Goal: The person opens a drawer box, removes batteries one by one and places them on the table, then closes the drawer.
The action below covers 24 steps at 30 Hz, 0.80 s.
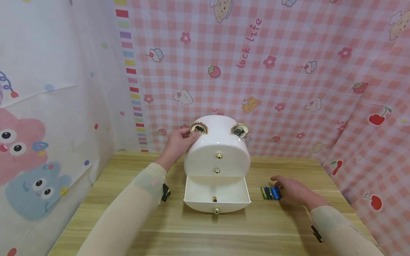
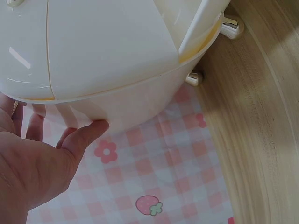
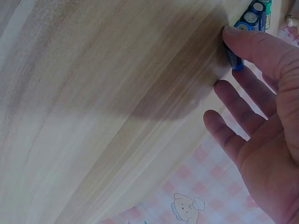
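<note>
A white storage box with gold-rimmed eyes and gold knobs stands on the table. Its bottom drawer is pulled out, with a small battery inside near the front. My left hand rests against the box's upper left side, beside the gold-rimmed eye. In the left wrist view, its thumb touches the side wall and some fingertips are hidden. To the right lies a row of batteries, green through blue. My right hand pinches the rightmost dark blue battery with the thumb on one end; the index finger is mostly hidden.
The wooden table reaches back to a pink checked cloth hanging behind and along the right. A white cartoon-printed cloth hangs on the left. Small gold feet hold the box off the tabletop.
</note>
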Tool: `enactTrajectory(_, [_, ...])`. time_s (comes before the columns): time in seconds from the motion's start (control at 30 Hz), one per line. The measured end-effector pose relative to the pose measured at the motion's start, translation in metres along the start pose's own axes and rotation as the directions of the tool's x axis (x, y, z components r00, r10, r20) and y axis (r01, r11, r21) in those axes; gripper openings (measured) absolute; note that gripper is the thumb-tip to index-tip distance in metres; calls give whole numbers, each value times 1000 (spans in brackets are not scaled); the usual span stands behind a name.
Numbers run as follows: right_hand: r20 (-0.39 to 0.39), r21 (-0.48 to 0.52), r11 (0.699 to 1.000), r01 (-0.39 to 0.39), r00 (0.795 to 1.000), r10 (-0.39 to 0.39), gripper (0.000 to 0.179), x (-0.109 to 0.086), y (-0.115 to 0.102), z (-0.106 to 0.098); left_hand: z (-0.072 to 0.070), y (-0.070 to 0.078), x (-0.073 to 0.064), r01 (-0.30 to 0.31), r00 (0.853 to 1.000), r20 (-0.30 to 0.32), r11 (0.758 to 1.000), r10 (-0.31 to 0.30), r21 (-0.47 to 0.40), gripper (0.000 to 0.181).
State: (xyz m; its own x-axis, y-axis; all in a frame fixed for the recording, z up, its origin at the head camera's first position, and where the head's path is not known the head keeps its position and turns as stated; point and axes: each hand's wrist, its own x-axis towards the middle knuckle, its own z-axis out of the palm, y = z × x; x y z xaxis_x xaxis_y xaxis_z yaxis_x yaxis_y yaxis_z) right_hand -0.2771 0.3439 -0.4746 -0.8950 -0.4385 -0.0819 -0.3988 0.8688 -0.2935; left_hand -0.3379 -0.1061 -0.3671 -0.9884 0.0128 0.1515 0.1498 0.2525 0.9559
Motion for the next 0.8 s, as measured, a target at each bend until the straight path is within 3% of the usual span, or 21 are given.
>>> enactTrajectory(0.8, [23, 17, 998, -53, 998, 53, 80, -2, -2, -1, 1, 0, 1, 18, 1000, 2, 1000, -18, 1, 44])
